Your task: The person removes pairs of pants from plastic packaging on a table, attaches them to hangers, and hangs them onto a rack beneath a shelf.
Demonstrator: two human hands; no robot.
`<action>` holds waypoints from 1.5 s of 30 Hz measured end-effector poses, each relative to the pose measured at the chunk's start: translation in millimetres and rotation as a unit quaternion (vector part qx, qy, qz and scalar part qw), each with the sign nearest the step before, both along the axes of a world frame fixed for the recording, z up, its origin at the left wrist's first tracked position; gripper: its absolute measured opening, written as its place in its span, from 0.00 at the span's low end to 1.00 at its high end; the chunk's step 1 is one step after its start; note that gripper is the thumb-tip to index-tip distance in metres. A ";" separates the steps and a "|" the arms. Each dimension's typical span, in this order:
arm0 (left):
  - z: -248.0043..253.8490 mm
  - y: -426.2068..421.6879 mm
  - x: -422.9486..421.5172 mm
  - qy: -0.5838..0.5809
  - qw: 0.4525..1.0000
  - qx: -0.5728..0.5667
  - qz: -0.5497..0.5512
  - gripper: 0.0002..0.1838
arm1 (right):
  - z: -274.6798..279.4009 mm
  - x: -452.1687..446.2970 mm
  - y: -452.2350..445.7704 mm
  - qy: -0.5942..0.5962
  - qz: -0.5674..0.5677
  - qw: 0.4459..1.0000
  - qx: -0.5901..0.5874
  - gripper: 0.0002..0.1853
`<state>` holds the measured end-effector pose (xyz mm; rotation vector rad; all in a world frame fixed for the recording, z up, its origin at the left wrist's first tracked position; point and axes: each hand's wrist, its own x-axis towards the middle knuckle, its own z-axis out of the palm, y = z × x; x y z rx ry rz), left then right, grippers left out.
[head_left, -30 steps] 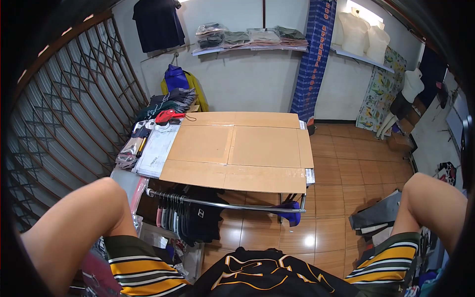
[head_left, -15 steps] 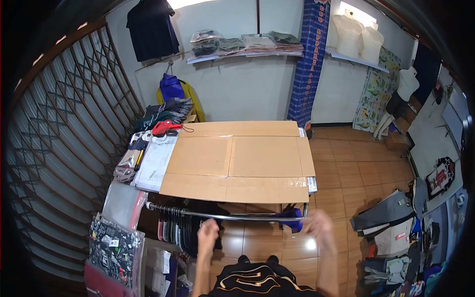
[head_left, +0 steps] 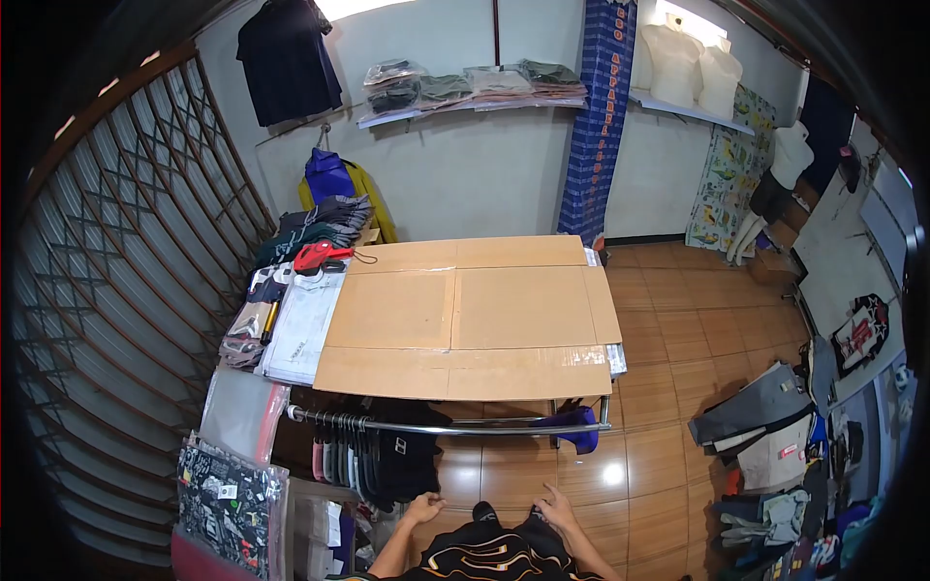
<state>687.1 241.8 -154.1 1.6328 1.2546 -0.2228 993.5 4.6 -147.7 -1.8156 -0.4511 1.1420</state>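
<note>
My left hand (head_left: 424,507) is low in front of my body, near the dark clothes hanging from the rail (head_left: 465,426). Its fingers are loosely bent and apart, with nothing in them. On the other side, my right hand (head_left: 554,509) is held above the tiled floor, index finger stretched out and nothing held. Both hands are apart from the table. Flattened cardboard (head_left: 523,305) covers most of the tabletop ahead of me. To its left lie white folded garments in clear plastic (head_left: 302,329) and a red tape dispenser or similar tool (head_left: 318,256).
Hanging clothes (head_left: 407,460) fill the rail's left part, and a purple item (head_left: 578,431) is at its right end. Packed garments (head_left: 228,499) stand at lower left. Folded clothes (head_left: 756,407) are piled on the right. A metal folding gate (head_left: 126,242) lines the left.
Both hands have come down and back toward my body, from near the rail's height. The right hand has also moved left. The view has shifted slightly; the cardboard looks unmoved.
</note>
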 end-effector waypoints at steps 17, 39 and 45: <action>-72.7 -46.9 -84.0 0.020 0.960 -0.201 0.195 0.16 | -77.9 9.9 -6.6 0.130 -0.009 0.971 -0.202 0.13; -81.8 -43.8 -13.1 -0.003 0.985 -0.112 0.133 0.21 | -49.3 44.2 -46.1 0.153 -0.148 0.958 -0.191 0.09; -72.2 -62.2 71.5 0.014 0.998 -0.060 0.025 0.23 | -98.4 92.0 -127.9 0.230 -0.211 0.925 -0.216 0.08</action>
